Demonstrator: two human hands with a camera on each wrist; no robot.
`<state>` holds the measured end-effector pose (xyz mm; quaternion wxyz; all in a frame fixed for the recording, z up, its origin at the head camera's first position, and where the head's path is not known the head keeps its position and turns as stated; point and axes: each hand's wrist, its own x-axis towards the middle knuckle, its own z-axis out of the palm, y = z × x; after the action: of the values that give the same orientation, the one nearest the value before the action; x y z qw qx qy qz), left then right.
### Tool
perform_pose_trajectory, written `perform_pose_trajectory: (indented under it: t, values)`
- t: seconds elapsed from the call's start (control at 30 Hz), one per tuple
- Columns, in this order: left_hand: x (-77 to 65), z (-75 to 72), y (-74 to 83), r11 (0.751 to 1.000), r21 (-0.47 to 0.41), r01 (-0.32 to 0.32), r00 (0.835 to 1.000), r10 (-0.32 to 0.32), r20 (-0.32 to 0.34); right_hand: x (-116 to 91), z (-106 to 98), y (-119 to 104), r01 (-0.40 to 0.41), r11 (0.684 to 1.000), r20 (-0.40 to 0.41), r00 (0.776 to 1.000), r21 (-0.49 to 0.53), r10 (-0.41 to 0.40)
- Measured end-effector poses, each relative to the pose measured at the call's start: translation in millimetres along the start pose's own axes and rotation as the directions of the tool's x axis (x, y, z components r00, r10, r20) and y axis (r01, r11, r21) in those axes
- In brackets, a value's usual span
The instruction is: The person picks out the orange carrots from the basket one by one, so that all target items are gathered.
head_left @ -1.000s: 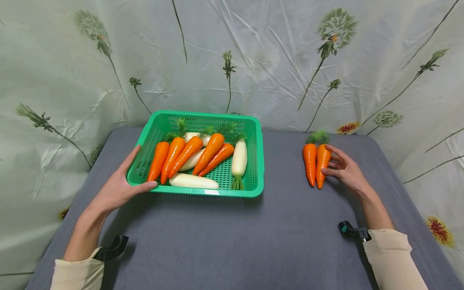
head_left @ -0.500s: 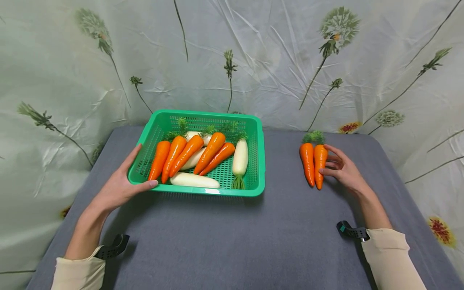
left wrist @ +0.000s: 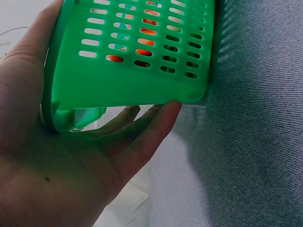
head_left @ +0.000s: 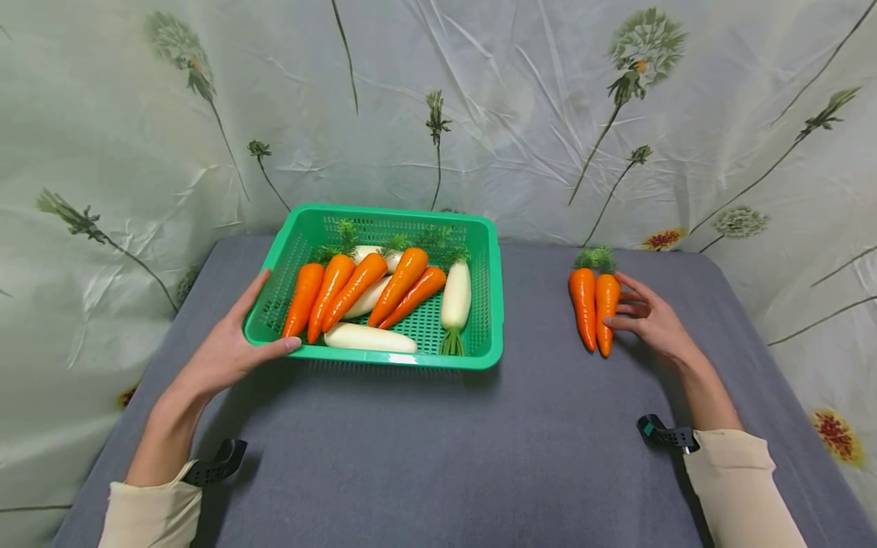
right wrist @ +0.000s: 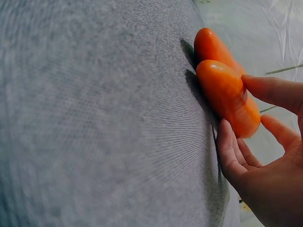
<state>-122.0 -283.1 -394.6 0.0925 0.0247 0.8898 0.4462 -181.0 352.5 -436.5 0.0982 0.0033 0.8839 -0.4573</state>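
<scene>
My left hand [head_left: 226, 358] holds the near left corner of a green plastic basket [head_left: 438, 364], thumb on the front rim and fingers along the outer side. In the left wrist view those fingers [left wrist: 151, 135] touch the slotted basket wall [left wrist: 118, 85]. Several carrots [head_left: 356, 285] and several white radishes [head_left: 370, 338] lie in it. My right hand [head_left: 647, 323] grips the right-hand carrot [head_left: 607, 304] of a pair on the tabletop. Its thumb [right wrist: 274, 90] rests against that carrot [right wrist: 227, 92], the other fingers beside it. The second carrot [head_left: 582, 304] lies alongside on the left.
The grey cloth-covered table [head_left: 438, 457] spreads between and in front of the arms. A pale curtain [head_left: 507, 114] with dandelion prints hangs behind the table and at its sides. Black straps [head_left: 218, 463] circle both wrists.
The right hand has nudged the carrot pair slightly left, and the two now lie closer together. The left hand stays at the basket corner.
</scene>
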Motion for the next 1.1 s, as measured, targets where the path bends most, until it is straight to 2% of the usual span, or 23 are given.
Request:
perform_pose_trajectory:
  t: [0.37, 0.67, 0.9, 1.1]
  values:
    - [-0.7, 0.2, 0.7, 1.000, -0.002, -0.014, 1.000, 0.014, -0.004, -3, -1, 6, 0.057, 0.998, -0.107, 0.993, 0.034, -0.054]
    - [-0.6, -0.1, 1.2, 1.000, -0.001, -0.016, 1.000, 0.016, -0.007, -7, -3, -9, 0.069, 0.998, -0.182, 0.981, -0.014, -0.070]
    - [-0.5, 0.4, 1.0, 1.000, 0.000, -0.011, 1.000, 0.011, -0.006, -5, -4, -25, 0.083, 0.996, -0.181, 0.980, -0.038, -0.088]
    - [-0.9, 0.7, 0.7, 1.000, -0.002, -0.014, 1.000, 0.014, -0.014, -4, -1, -37, 0.116, 0.993, -0.150, 0.982, -0.023, -0.119]
